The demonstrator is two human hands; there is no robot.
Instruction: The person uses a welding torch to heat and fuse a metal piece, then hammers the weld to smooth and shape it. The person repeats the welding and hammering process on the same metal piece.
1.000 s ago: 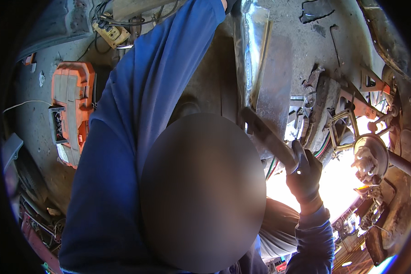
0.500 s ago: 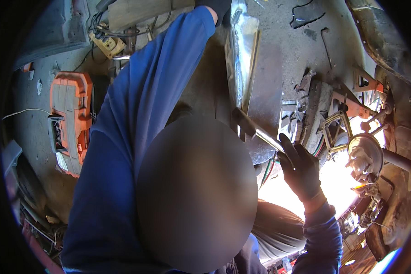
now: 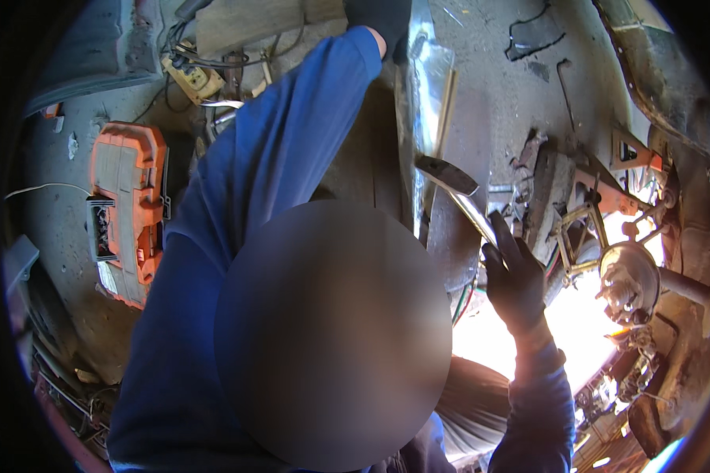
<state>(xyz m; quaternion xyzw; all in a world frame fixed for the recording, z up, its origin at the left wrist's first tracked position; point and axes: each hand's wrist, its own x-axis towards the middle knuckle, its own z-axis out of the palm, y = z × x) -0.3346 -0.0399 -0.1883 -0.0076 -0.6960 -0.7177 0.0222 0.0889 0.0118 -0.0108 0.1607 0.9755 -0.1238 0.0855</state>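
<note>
My right hand [image 3: 514, 276], in a dark glove, is closed round the light handle of a hammer [image 3: 447, 175]. The hammer's dark head is over the lower part of a long, shiny, bent strip of sheet metal [image 3: 432, 98]. At the top edge of the view, my left hand [image 3: 380, 17], also dark-gloved, is beside the far end of that strip. Its fingers are cut off or lost in shadow, so I cannot see whether it grips the metal. A large blurred oval covers the middle of the view.
An orange and grey tool case [image 3: 128, 209] lies on the floor at left. A power strip [image 3: 191, 77] with cables is at upper left. At right are a wheel hub [image 3: 629, 276], an orange stand [image 3: 635, 154] and a wooden block [image 3: 551, 193]. Glaring sunlight washes out the floor nearby.
My right hand has swung the hammer, so its head is farther up the view, over the metal strip, and turned sideways. My left hand stays by the strip's far end.
</note>
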